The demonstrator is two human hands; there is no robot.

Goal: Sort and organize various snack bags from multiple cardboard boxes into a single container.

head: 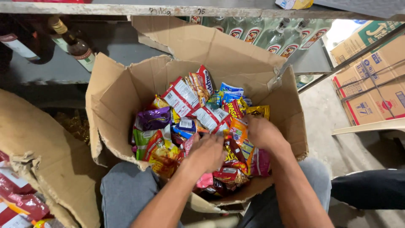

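An open cardboard box (114, 97) rests on my knees, filled with several small snack packets (185, 114) in red, purple, yellow, blue and orange. My left hand (206, 153) is down among the packets near the box's front, fingers curled into the pile. My right hand (262, 131) reaches in beside it, at the right side, fingers buried among orange and yellow packets. Whether either hand has closed on a particular packet is hidden by the hands' backs.
A second torn cardboard box (46, 169) with red packets stands at the left. A metal shelf (105, 46) behind holds dark bottles (74, 42) and clear bottles (270, 36). Stacked cartons (371, 80) stand at the right.
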